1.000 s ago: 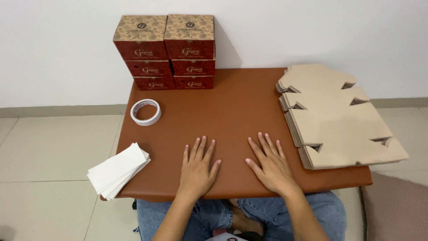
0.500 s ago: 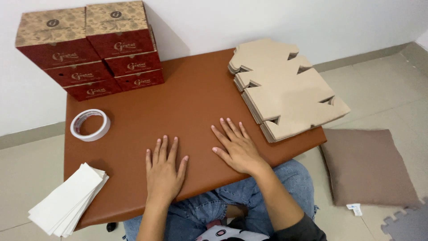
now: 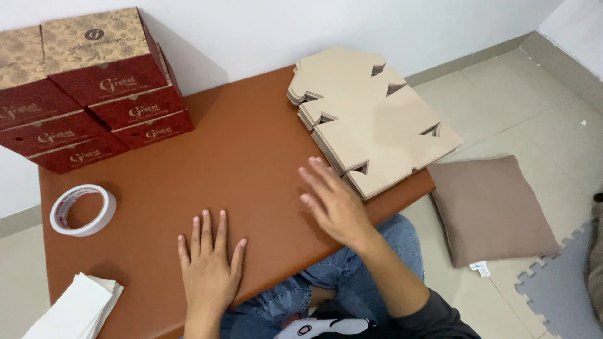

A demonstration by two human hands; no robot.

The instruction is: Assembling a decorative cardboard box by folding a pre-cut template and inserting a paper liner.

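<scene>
Stack of flat cardboard blanks (image 3: 370,119) lies at the table's (image 3: 239,157) far right corner, long axis running diagonally away. Right hand (image 3: 336,201) is nearer, fingers (image 3: 314,172) spread, tips just beside the stack's near edge, holding nothing. Left hand (image 3: 210,263) rests flat, fingers apart, well clear

One view only, from a camera on the person's head. It looks steeply down and forward over the brown tabletop (image 3: 239,163), close enough that both hands fill the lower middle. The frame is tilted, so the tabletop's edges run slantwise. The white wall crosses the top, and the tiled floor (image 3: 540,107) shows at the right, with the person's lap along the bottom edge.
</scene>
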